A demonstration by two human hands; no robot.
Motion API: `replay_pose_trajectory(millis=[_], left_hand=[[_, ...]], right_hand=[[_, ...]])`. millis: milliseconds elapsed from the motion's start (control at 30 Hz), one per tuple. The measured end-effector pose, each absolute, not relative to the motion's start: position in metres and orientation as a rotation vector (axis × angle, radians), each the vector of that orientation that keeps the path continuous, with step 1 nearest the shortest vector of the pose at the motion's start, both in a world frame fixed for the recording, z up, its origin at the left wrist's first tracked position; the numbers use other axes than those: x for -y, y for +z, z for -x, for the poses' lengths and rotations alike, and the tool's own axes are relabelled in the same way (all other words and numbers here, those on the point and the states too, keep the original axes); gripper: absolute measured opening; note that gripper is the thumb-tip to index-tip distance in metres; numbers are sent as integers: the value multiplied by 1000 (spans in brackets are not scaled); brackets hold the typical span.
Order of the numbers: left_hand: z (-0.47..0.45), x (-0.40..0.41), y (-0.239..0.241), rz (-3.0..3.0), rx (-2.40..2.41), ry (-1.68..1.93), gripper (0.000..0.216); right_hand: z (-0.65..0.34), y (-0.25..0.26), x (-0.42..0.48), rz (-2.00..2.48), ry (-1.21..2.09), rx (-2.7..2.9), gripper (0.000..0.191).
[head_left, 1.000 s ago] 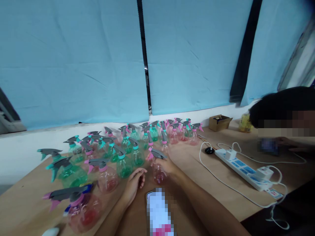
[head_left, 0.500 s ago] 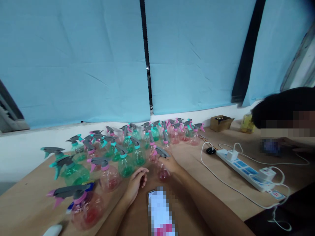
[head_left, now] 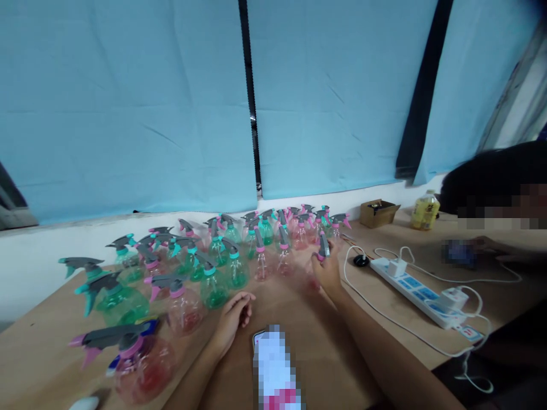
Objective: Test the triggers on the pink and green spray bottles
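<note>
My right hand (head_left: 328, 272) is wrapped round a pink spray bottle (head_left: 321, 250), gripping it below its grey trigger head, out past the middle of the wooden table (head_left: 384, 319). On the table nearer me rests my left hand (head_left: 234, 314), its fingers curled loosely and nothing in them. It lies beside a pink spray bottle (head_left: 184, 307) and a green one (head_left: 212, 285). Many more green and pink spray bottles (head_left: 239, 245) stand in rows behind and to the left.
A phone (head_left: 273, 370) lies just in front of me. A white power strip (head_left: 421, 290) with plugs and cables crosses the right side. A small cardboard box (head_left: 378, 212) and yellow bottle (head_left: 424, 210) stand at the back right. Another person (head_left: 496, 188) leans over the table's right end.
My right hand has carried the pink spray bottle to the right and farther away, toward the power strip's cable. My left hand has stayed where it was.
</note>
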State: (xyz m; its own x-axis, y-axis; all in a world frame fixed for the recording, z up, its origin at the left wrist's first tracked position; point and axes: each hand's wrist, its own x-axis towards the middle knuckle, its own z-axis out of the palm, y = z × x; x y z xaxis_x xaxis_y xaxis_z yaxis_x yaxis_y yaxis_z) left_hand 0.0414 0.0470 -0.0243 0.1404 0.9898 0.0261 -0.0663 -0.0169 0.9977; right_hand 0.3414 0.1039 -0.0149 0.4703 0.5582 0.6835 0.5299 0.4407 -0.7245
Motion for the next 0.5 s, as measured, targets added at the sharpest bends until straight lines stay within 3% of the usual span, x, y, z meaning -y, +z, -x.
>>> replay_pose_trajectory(millis=[500], left_hand=[[-44, -42, -18, -1268, -1070, 1127, 30]], right_hand=[[-340, -10, -98, 1101, -285, 1211, 57]])
